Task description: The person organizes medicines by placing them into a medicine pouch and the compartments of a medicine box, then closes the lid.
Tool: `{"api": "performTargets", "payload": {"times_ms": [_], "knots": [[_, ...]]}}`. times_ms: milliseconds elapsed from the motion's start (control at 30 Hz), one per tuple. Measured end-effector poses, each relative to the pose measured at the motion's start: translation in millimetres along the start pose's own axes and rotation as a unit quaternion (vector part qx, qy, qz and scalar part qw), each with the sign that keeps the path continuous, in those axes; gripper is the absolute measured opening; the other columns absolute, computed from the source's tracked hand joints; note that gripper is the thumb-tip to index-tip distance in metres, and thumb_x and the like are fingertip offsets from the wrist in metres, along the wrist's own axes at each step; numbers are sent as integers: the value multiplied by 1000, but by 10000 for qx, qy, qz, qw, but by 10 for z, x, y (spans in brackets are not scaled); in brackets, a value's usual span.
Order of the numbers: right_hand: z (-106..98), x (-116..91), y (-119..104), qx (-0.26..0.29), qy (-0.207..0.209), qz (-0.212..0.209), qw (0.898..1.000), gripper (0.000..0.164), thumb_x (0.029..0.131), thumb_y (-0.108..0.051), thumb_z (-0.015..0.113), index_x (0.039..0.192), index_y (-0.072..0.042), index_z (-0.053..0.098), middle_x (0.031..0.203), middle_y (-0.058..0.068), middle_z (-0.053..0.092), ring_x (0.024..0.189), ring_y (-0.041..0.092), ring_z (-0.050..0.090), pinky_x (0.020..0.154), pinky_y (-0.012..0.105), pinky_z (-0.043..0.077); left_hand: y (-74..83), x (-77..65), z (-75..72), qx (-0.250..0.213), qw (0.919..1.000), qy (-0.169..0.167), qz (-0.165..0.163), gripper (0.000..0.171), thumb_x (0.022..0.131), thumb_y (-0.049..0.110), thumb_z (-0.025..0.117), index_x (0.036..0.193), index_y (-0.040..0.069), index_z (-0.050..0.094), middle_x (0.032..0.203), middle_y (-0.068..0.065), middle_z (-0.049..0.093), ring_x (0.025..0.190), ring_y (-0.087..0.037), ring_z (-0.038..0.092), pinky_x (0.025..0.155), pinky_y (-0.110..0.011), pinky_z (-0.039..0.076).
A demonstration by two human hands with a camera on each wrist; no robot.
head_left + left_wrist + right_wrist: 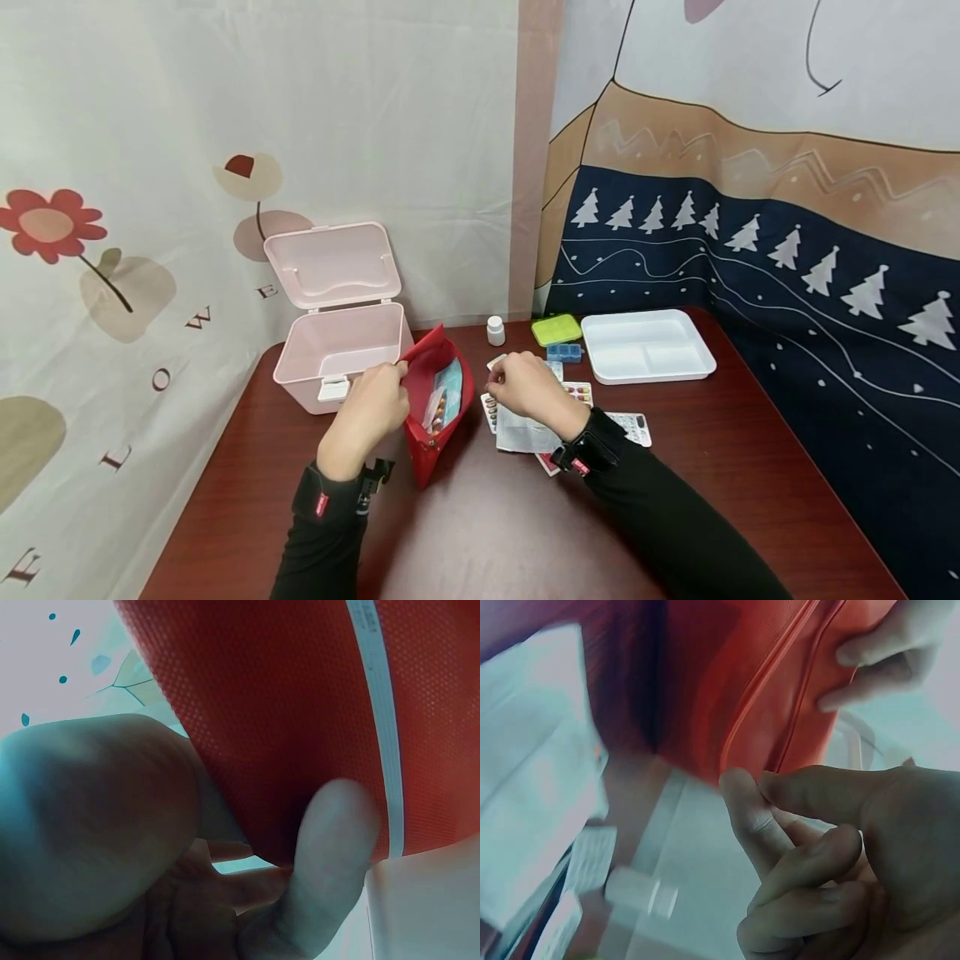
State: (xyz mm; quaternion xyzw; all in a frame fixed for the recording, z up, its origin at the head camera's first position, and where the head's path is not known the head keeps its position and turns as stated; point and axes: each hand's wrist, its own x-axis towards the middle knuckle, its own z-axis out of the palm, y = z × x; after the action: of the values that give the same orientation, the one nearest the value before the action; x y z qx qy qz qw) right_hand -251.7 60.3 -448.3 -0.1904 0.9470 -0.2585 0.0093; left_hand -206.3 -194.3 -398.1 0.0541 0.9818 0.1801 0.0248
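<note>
My left hand (367, 408) grips the upper left edge of a red zip pouch (424, 454), which stands upright with its mouth spread. Inside it show a light blue packet (452, 387) and a clear pack with orange pieces (437, 417). In the left wrist view, thumb and fingers are on either side of the red fabric (255, 712). Just right of the pouch, my right hand (536, 392) hovers above a whitish packet (517, 433) and blister packs (577, 392). Its thumb and index fingertips (739, 784) meet, with nothing visible between them, and the other fingers are curled.
A pink lidded box (300, 367) stands open behind my left hand. Along the back are a white bottle (496, 332), a green case (557, 330), a blue pill box (564, 353) and a white divided tray (652, 375). Another blister pack (633, 427) lies beside my right wrist.
</note>
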Motion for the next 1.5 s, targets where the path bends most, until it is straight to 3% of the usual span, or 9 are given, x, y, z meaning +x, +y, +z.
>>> {"api": "performTargets", "payload": {"times_ms": [300,600,867,1167,1333,1500], "knots": [[-196,-161,483,-405,-138,276,9987,13,98,-22,78,89,-15,84,84,0,78,75,15,64,66,34,50,-7,4,7,-31,10000,-34,-57,36,101,1,60,135,-2,69,122,-23,73,92,-31,66,70,-36,51],[-408,-386,914,-77,-714,651,9953,17,101,-21,74,103,-11,87,89,2,77,76,17,61,68,33,48,-6,8,9,7,10000,-11,-45,35,100,2,60,134,-2,69,122,-22,74,95,-31,67,75,-39,53],[-551,-565,1223,-214,-1029,768,9915,16,101,-20,75,105,-11,87,98,3,79,84,18,61,75,36,49,-15,17,13,18,10000,-25,-49,41,101,2,59,140,-2,68,125,-23,74,96,-32,68,77,-40,54],[-653,-704,1386,-305,-1487,777,9853,6,98,-17,79,94,-14,83,92,2,72,82,19,59,74,35,49,-24,3,11,-45,10000,-21,-73,40,101,1,58,139,-2,68,124,-23,74,95,-31,67,76,-39,54],[-621,-801,1411,-369,-1554,651,9850,9,99,-17,79,90,-17,79,84,-1,66,77,16,57,71,34,47,-11,0,6,-70,9999,-44,-86,39,101,2,59,138,-2,69,123,-22,74,94,-31,67,76,-38,55],[-598,-865,1405,-359,-1700,445,9838,12,93,-15,82,85,-22,76,77,-4,62,72,14,55,67,31,45,-8,-10,6,-67,9999,-53,-99,38,100,2,60,137,-1,69,123,-22,73,93,-31,67,72,-36,53]]}}
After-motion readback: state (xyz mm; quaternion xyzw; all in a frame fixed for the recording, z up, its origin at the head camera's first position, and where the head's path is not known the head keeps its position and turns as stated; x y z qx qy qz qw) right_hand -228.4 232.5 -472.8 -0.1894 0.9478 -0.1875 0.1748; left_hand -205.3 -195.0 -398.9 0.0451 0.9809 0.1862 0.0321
